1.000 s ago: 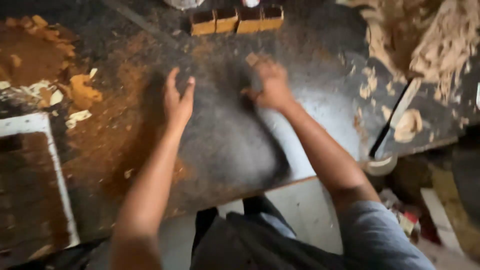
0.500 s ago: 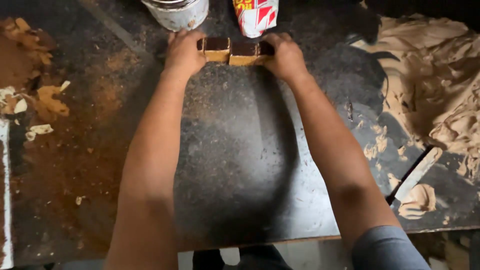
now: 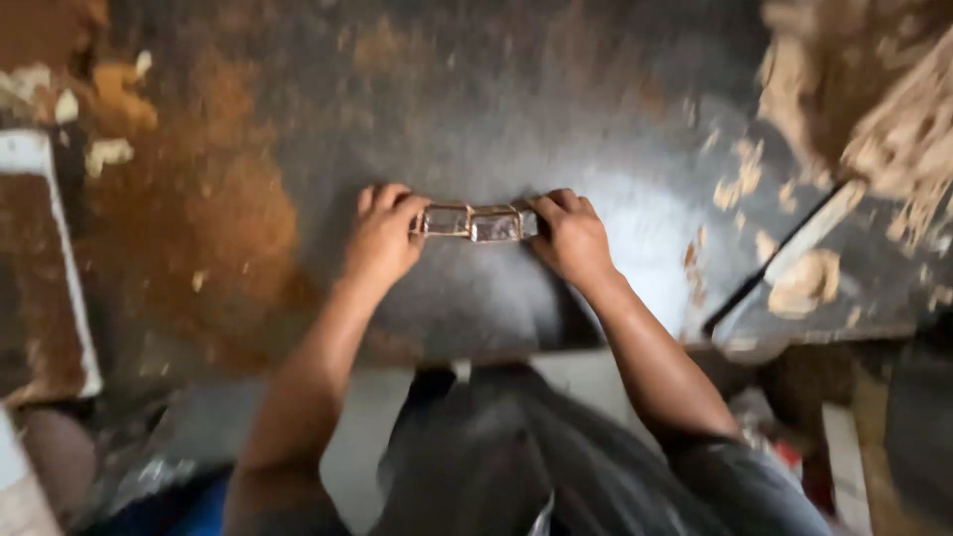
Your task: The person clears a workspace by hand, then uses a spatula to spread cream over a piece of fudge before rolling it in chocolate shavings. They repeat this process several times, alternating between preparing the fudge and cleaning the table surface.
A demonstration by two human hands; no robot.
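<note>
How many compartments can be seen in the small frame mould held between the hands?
2: one beside the left hand, one beside the right hand, side by side in the mould. Fingers cover both ends, so more may be hidden.

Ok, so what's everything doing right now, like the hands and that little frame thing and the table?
Left hand: closed on the frame's left end.
Right hand: closed on the frame's right end.
Frame: small, two compartments, lying flat on the table, held between both hands.
Table: dark, stained with rusty orange patches.
Clay heap: piled at the table's right, crumbs scattered near it.
Stick: lying slanted by the heap, untouched.
</note>
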